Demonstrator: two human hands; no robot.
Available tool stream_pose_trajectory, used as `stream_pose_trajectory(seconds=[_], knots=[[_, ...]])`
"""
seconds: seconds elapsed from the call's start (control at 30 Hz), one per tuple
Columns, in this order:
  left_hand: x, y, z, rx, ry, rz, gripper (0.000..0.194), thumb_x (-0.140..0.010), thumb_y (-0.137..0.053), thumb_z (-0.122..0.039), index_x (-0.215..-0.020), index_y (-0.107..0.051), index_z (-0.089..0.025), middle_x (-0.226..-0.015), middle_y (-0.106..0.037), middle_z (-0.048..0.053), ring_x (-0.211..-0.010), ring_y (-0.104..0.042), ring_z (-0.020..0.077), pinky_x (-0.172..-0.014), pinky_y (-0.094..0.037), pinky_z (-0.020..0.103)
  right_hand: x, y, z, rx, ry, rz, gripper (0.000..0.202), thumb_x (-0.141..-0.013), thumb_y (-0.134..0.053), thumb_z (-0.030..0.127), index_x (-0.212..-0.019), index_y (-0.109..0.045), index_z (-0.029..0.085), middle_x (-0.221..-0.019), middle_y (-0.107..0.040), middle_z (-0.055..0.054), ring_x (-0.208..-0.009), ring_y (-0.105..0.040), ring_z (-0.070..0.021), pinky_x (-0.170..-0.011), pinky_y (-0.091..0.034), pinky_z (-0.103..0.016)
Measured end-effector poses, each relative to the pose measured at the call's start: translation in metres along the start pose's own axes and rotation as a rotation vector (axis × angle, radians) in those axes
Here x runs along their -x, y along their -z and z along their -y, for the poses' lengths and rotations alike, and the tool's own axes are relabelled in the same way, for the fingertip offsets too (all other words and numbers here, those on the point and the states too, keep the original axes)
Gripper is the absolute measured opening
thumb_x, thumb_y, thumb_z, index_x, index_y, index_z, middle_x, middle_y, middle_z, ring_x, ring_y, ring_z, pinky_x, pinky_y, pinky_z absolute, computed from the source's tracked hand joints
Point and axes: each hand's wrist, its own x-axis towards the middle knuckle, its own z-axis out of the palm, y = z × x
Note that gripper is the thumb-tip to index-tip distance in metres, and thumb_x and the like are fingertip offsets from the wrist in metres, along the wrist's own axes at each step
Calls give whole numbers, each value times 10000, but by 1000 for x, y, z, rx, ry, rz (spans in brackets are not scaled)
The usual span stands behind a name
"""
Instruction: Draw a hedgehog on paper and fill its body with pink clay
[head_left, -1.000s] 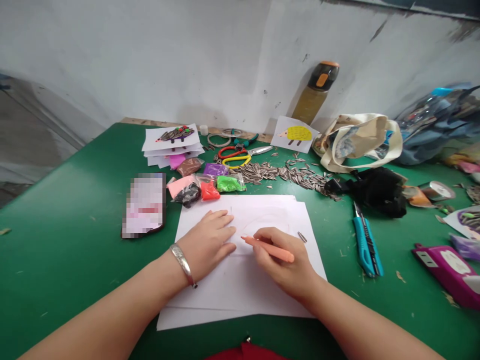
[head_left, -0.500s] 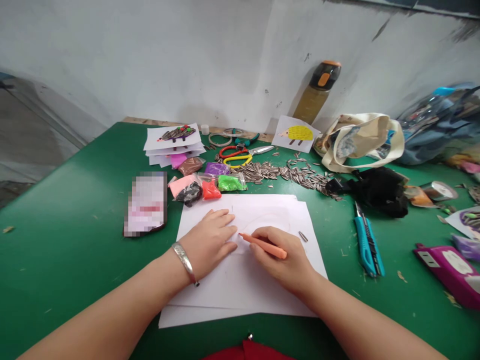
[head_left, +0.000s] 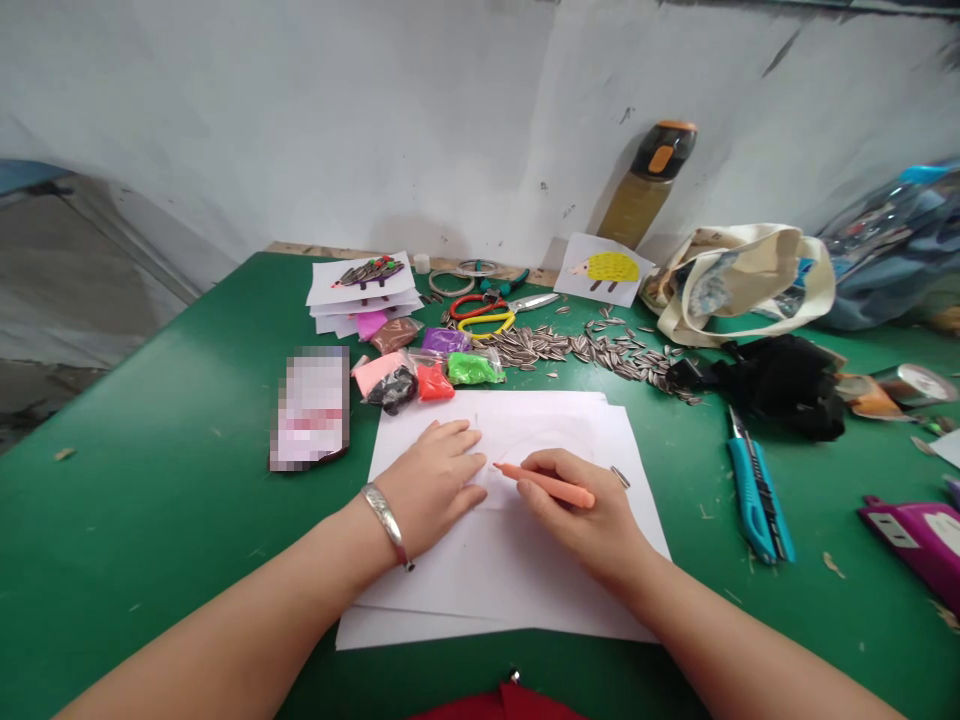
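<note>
My left hand [head_left: 433,478] lies flat on the left part of the stacked white paper [head_left: 480,570], fingers stretched out. An orange marker pen [head_left: 551,485] is gripped in my right hand [head_left: 585,515], its tip down at the sheet just right of my left fingers. A faint curved line shows on the paper above the pen. One sunflower seed [head_left: 620,477] lies on the sheet beside my right hand. Beyond the paper are small bags of coloured clay, among them a green one [head_left: 476,368] and a red one [head_left: 435,381].
A phone [head_left: 311,410] with a blurred screen lies left of the paper. Behind are sunflower seeds [head_left: 532,345], scissors [head_left: 487,318] and a hedgehog drawing [head_left: 604,270] leaning near a bottle [head_left: 645,185]. On the right are a teal utility knife [head_left: 757,495], a black cloth-like item [head_left: 787,388] and a cream bag [head_left: 750,290].
The whole view has shifted, so things appear farther right. My right hand still holds the marker pen at the paper, and my left hand stays flat on the sheet.
</note>
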Motion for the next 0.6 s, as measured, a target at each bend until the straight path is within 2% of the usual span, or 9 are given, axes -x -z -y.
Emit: stream_pose_trajectory(seconds=[0.3, 0.47, 0.6], knots=[[-2, 2, -1, 11, 17, 25, 148, -876, -590, -239, -942, -675, -137, -1151, -613, 132, -1195, -483, 318, -1032, -393, 508, 0, 0, -1, -49, -72, -18, 105, -844, -573, 288, -852, -658, 226, -816, -696, 7, -688, -612, -132, -636, -452, -230], [-2, 2, -1, -1, 9, 29, 198, -879, -592, -269, -1004, -664, -134, -1161, -611, 136, -1201, -480, 324, -1034, -389, 513, -2, 3, 1, -135, -110, -29, 130, -848, -578, 316, -817, -655, 216, -791, -684, 4, -707, -612, -134, -637, -453, -227], [-3, 2, -1, -12, 8, 36, 255, -874, -602, -277, -1073, -644, -122, -1190, -602, 146, -1200, -487, 325, -1036, -386, 513, -6, 13, 2, -248, -179, -42, 150, -843, -582, 321, -781, -650, 202, -790, -671, -13, -765, -637, -158, -639, -455, -230]])
